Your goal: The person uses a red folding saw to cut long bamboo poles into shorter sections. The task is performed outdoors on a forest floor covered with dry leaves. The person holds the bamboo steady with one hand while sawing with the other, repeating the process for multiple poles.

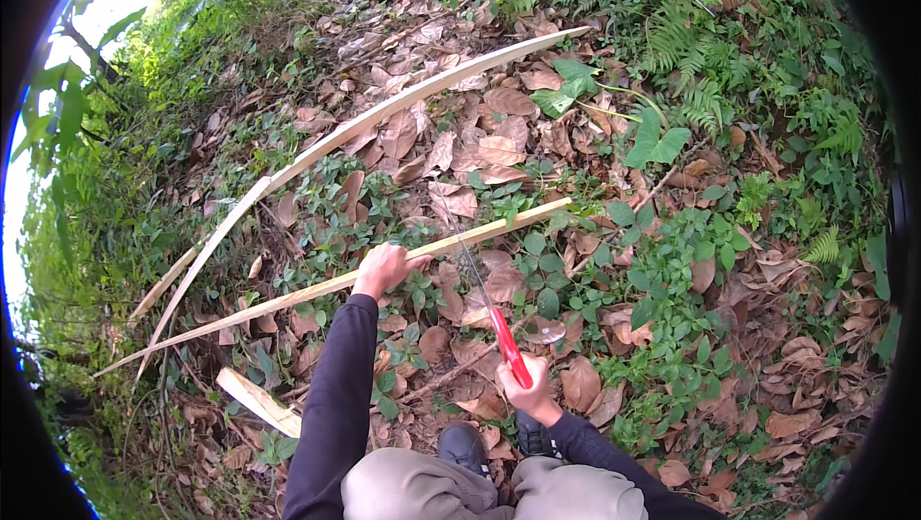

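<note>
The dark shoes (463,450) have small white marks that are too tiny to make out. The left hand (384,271) is wrapped around a long, thin stick (321,289), which slants across the middle, in front of the person. The right hand (526,384) grips the red handle of a saw (498,319), and the blade meets the stick to the right of the left hand. I cannot tell if the teeth have gone into the wood. One end of the stick pokes out past the blade, over low green plants. The other end goes far to the left and crosses near the end of a long board (384,112). A wide strip of leaves and small plants lies between the stick and the board. A short wood piece (257,402) sits beside the left sleeve. The ground (580,384) is bumpy with dry brown leaves, ferns (705,103) grow at the upper right, and bright light shines at the left.
</note>
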The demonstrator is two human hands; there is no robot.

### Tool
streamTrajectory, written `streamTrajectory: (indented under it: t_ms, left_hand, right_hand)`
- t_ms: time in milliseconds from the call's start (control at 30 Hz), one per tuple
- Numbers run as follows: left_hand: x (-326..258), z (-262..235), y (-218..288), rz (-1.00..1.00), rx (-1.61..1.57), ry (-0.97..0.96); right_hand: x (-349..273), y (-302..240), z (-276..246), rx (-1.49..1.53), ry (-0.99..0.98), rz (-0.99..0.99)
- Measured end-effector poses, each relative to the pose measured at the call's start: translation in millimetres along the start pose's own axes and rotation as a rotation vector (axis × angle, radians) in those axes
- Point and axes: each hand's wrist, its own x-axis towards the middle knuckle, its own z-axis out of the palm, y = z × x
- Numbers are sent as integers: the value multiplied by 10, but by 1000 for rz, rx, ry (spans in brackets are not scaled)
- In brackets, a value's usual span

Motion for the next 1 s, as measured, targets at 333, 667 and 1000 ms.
streamTrajectory:
  t_ms: [333, 667, 1000]
  left_hand:
    - [-13, 45, 18, 42, 29, 2]
    - [47, 70, -46, 46, -22, 40]
    - [-28, 15, 65, 2, 26, -5]
  right_hand:
    - [738, -69, 270, 43, 60, 25]
    - [-136, -52, -147, -56, 0, 1]
    - [1155, 146, 452, 80, 52, -1]
